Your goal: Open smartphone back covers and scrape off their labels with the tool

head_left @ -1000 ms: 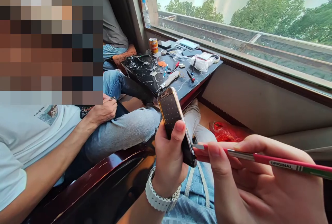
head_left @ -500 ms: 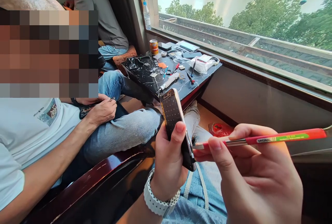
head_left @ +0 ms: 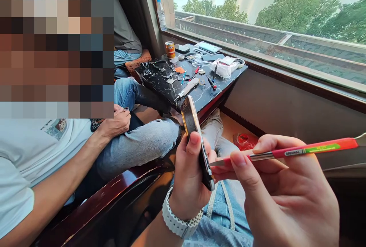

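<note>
The left hand (head_left: 187, 178) is closed around a phone (head_left: 196, 140), with the thumb pressed on its back and the other fingers behind it. The phone stands almost upright and is turned so that mostly its thin edge shows, above the person's lap. The right hand (head_left: 281, 197) holds a red and green tool (head_left: 288, 152) like a pen, pinched between the thumb and the first fingers. The metal tip of the tool points left and touches the lower edge of the phone, just beside the left thumb. A white watch (head_left: 178, 222) sits on the left wrist, and blue jeans (head_left: 223, 216) show under both hands. Farther away stands a dark bench (head_left: 206, 94) with a marble pattern. On it lie a white handle tool (head_left: 187, 88), some small screwdrivers (head_left: 212, 82), a clear plastic bag (head_left: 224, 68) and an orange can (head_left: 170, 49). A plastic bottle (head_left: 161, 12) stands on the window sill behind. On the floor near the wall lies a red bag (head_left: 244, 141). At the left sits another person in a white shirt (head_left: 31, 155), whose hand (head_left: 116, 123) rests on grey trousers.
</note>
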Demonstrator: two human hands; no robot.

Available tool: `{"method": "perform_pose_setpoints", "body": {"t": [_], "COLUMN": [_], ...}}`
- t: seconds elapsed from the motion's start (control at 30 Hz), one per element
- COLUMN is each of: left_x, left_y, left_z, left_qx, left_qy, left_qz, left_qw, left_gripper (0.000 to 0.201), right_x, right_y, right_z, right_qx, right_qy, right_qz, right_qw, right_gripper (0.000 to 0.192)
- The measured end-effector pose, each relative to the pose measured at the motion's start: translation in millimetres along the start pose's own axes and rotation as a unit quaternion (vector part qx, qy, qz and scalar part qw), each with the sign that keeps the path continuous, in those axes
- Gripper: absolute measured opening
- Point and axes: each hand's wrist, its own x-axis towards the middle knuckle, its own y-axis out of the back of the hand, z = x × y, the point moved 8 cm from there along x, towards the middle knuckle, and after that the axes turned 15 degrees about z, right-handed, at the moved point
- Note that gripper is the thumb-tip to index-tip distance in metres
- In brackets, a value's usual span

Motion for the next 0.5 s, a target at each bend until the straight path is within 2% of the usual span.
{"method": "perform_pose_setpoints", "body": {"t": [0.23,0.37,0.5], "left_x": [-1,-1,-1], "left_y": [-1.0,-3.3,-6.3], "left_z": [2,4,7], "left_qx": [-0.026,-0.042,-0.052], "left_qy": [0.018,0.025,0.03], "left_qz": [-0.016,-0.021,-0.027], "left_qw": [0.999,0.999,0.998], "left_gripper": [0.069,0.068,0.069], "right_x": [-9,-16,-24], "right_y": [-2,3,1], "right_z": [-6,-13,-16], "right_qx": [-0.002,-0.016,-0.016], "right_qy": [0.054,0.094,0.09], "right_qz": [0.021,0.079,0.097], "right_qw": [0.998,0.992,0.991], "right_gripper": [0.028,0.027,0.028]}}
